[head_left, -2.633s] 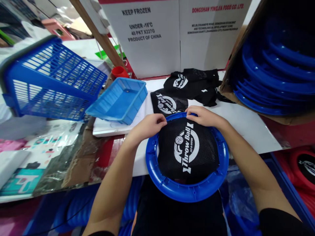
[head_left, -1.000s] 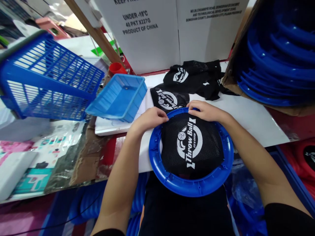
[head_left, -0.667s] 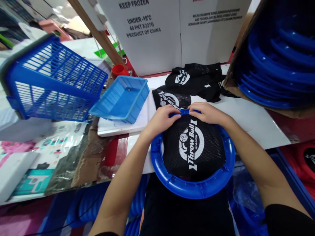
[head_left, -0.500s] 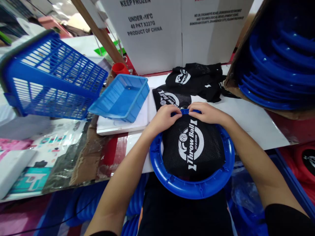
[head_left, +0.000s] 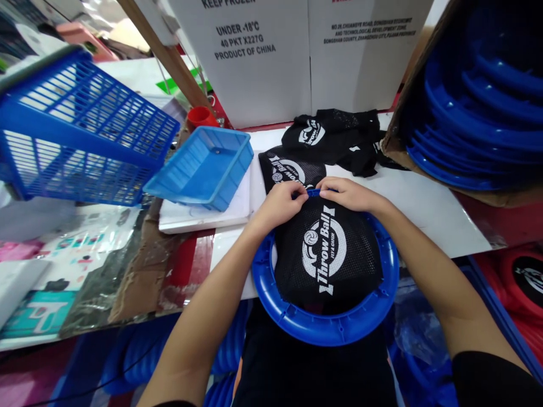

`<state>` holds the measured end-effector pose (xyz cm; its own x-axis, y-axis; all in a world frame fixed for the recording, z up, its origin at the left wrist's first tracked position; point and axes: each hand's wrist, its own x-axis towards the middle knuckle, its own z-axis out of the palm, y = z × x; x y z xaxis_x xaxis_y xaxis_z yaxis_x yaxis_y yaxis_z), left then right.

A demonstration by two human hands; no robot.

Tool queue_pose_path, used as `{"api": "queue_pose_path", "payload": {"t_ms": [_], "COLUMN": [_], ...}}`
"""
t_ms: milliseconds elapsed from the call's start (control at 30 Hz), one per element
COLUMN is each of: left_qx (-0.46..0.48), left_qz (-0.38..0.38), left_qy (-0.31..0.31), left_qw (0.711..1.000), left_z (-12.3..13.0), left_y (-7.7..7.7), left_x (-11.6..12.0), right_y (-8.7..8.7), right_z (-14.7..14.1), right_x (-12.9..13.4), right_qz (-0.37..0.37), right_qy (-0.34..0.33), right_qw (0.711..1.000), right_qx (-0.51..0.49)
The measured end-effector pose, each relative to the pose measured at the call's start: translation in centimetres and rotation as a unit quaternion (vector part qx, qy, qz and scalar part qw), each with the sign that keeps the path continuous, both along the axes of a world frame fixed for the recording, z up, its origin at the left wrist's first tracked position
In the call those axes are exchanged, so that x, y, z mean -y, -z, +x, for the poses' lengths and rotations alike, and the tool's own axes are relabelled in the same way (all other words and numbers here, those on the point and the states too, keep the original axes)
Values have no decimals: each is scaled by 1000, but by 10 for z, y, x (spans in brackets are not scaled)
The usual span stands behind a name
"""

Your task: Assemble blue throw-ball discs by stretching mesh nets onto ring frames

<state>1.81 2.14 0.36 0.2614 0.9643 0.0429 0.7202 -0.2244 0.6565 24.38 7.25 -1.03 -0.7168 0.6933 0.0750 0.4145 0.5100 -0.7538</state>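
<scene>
A blue plastic ring [head_left: 326, 328] lies at the table's front edge, its near side over my lap. Black mesh fabric [head_left: 360, 265] printed "Throw Ball" spans the inside of the ring. At the ring's far side my left hand [head_left: 283, 204] pinches the fabric edge against the rim, thumb and fingers pressed together. Close beside it, my right hand [head_left: 350, 194] grips the same far edge, fingers bent over the rim. The fingertips cover the exact spot being held. More printed black mesh pieces [head_left: 331, 138] lie just beyond my hands.
A shallow light-blue tray [head_left: 203, 164] sits left on a white slab, with a blue slotted basket [head_left: 85, 130] tilted behind it. White cartons [head_left: 271, 79] stand at the back. Stacked blue rings [head_left: 475, 130] fill a cardboard box at right. Red discs [head_left: 509, 282] sit lower right.
My left thumb and fingers have drawn tighter together at the far rim. My right hand stays at the rim. The whole view has shifted slightly.
</scene>
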Motion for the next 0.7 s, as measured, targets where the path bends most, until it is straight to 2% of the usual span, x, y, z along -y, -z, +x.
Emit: {"api": "queue_pose_path", "payload": {"t_ms": [233, 533, 700], "left_qx": [-13, -16, -19], "left_qz": [-9, 5, -5], "left_qy": [-18, -46, -38], "left_qw": [1000, 999, 999], "left_z": [0, 3, 0], "left_y": [0, 9, 7], "left_x": [-1, -3, -5], "right_y": [1, -1, -1], "right_z": [-1, -4, -5], "right_x": [-4, -3, 0], "right_qz": [-8, 9, 24], "right_qy": [-1, 9, 26], "right_qw": [1000, 1000, 999], "right_qx": [9, 15, 13]}}
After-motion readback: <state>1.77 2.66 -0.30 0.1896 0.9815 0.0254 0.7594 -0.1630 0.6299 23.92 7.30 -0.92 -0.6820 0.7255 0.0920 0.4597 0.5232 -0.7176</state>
